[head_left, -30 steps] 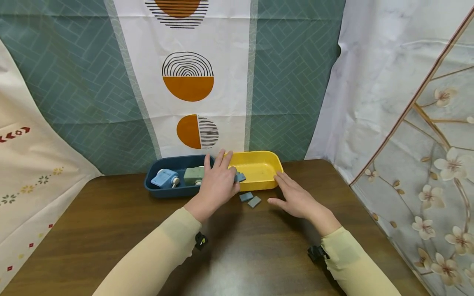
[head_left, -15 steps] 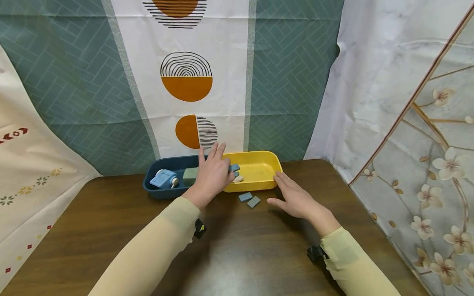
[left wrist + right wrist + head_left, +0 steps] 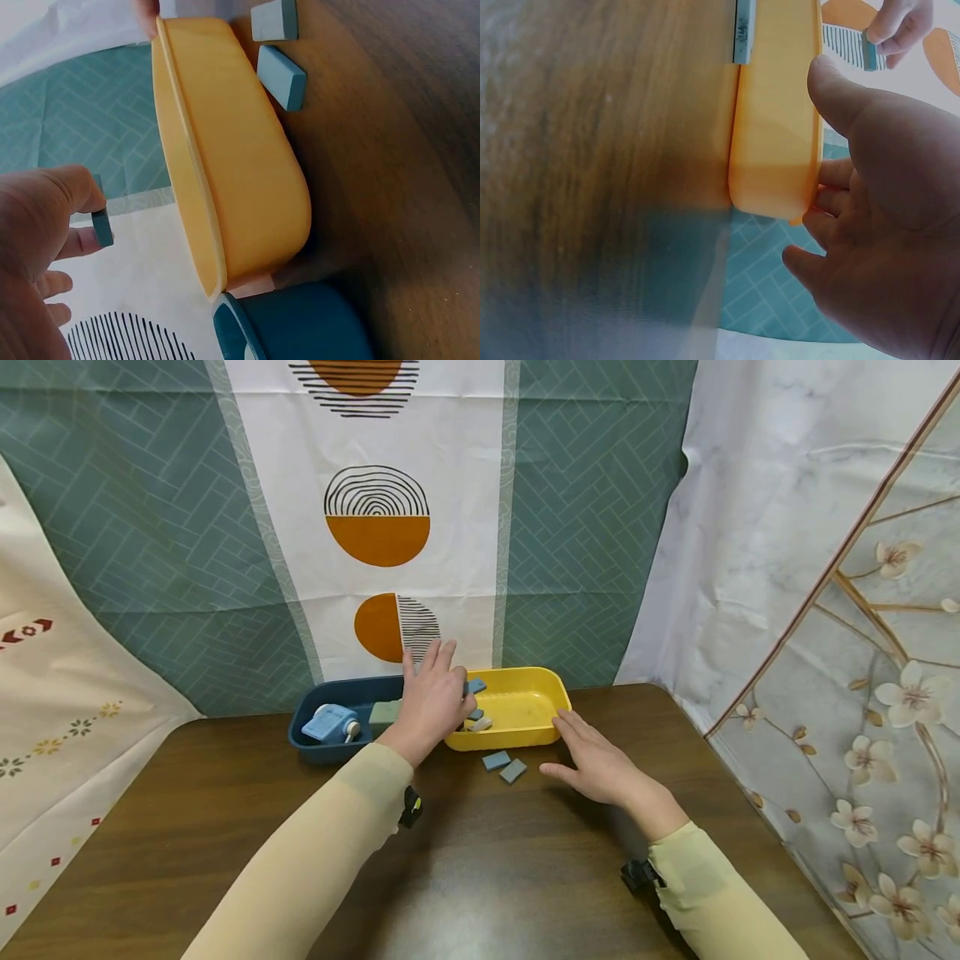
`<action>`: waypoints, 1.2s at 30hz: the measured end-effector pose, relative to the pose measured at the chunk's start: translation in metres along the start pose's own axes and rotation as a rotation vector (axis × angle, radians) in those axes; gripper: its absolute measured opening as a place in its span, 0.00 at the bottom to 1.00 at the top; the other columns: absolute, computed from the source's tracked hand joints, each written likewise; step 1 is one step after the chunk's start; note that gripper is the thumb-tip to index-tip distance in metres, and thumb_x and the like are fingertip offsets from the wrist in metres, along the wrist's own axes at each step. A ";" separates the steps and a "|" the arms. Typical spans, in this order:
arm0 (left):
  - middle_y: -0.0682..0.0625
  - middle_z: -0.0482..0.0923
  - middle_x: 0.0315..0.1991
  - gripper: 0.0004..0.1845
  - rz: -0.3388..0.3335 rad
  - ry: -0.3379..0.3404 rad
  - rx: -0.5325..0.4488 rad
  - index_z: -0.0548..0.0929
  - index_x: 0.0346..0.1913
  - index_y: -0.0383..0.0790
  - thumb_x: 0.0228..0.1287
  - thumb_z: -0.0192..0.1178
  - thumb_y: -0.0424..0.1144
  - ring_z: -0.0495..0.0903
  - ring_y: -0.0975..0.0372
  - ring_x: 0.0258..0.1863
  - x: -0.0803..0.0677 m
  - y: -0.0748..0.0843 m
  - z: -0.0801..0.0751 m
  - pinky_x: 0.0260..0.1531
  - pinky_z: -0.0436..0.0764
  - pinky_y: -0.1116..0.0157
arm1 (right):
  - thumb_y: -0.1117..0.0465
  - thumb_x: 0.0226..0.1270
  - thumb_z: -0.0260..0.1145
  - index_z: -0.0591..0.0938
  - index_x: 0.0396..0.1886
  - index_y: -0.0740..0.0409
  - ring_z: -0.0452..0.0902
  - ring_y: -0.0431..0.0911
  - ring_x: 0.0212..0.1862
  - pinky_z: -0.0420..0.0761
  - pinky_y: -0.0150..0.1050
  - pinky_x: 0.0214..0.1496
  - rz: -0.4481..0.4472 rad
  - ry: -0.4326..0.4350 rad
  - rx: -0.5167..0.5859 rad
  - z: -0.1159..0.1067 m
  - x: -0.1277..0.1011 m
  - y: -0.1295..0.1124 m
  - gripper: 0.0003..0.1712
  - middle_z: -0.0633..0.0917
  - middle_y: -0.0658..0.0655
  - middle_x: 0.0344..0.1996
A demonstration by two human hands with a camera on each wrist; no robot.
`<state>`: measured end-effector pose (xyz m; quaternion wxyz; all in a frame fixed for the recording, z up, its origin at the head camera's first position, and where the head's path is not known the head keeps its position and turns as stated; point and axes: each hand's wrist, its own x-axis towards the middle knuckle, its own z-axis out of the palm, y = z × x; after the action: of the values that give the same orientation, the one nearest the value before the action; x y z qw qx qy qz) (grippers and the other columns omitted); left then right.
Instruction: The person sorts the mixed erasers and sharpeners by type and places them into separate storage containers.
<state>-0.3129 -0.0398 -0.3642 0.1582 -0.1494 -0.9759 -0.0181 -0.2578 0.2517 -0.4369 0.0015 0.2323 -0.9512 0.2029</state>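
Observation:
My left hand [image 3: 429, 703] is over the left end of a yellow tray [image 3: 528, 708], pinching a small blue-grey rectangular block [image 3: 102, 226] between thumb and index finger. The other fingers spread away from it. Inside the tray, partly hidden by that hand, lie another blue block [image 3: 476, 715] and a whitish piece [image 3: 482, 724]. My right hand [image 3: 603, 767] is at the tray's right end, fingers extended along the rim and thumb apart, with nothing in its grasp. Two blocks, one blue [image 3: 496, 761] and one greyer [image 3: 513, 771], lie on the table before the tray.
Left of the yellow tray stands a dark blue tray [image 3: 307, 750] holding a light blue toy-like piece [image 3: 330, 723] with white round ends and a green block-like piece [image 3: 383, 717]. Both trays sit on a brown wooden table [image 3: 480, 868], near the patterned cloth [image 3: 585, 527] behind.
My left hand has shifted up and slightly left with the pinched block, uncovering pieces in the yellow tray. My right hand has stayed at the tray's right end.

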 end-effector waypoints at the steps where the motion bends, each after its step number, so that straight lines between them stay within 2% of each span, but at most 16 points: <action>1: 0.40 0.59 0.87 0.16 0.000 -0.001 -0.004 0.91 0.55 0.40 0.78 0.67 0.49 0.50 0.43 0.88 0.001 0.000 0.000 0.81 0.41 0.29 | 0.41 0.83 0.69 0.58 0.87 0.71 0.48 0.65 0.88 0.57 0.64 0.85 0.001 -0.001 0.000 0.000 0.000 0.000 0.53 0.55 0.69 0.88; 10: 0.39 0.60 0.86 0.17 -0.028 -0.021 0.024 0.91 0.56 0.40 0.80 0.65 0.49 0.49 0.43 0.88 0.011 0.003 0.005 0.81 0.42 0.28 | 0.41 0.83 0.69 0.58 0.87 0.71 0.48 0.65 0.88 0.57 0.64 0.85 -0.002 -0.001 -0.001 -0.001 0.000 -0.002 0.53 0.55 0.69 0.88; 26: 0.38 0.61 0.85 0.18 -0.082 -0.049 0.035 0.90 0.59 0.39 0.81 0.65 0.48 0.52 0.43 0.87 0.018 -0.007 0.022 0.81 0.47 0.29 | 0.41 0.83 0.68 0.58 0.88 0.70 0.48 0.64 0.88 0.57 0.63 0.85 0.007 -0.010 0.005 -0.001 0.000 -0.003 0.53 0.55 0.68 0.88; 36: 0.38 0.64 0.83 0.18 -0.084 -0.019 0.019 0.91 0.61 0.40 0.79 0.67 0.47 0.54 0.42 0.86 0.022 -0.010 0.029 0.80 0.48 0.28 | 0.41 0.83 0.68 0.58 0.88 0.69 0.48 0.64 0.88 0.57 0.63 0.85 0.019 -0.017 0.006 -0.002 -0.001 -0.003 0.53 0.55 0.68 0.88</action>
<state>-0.3441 -0.0410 -0.3845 0.1495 -0.1072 -0.9828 -0.0142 -0.2560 0.2506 -0.4340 -0.0092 0.2249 -0.9527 0.2040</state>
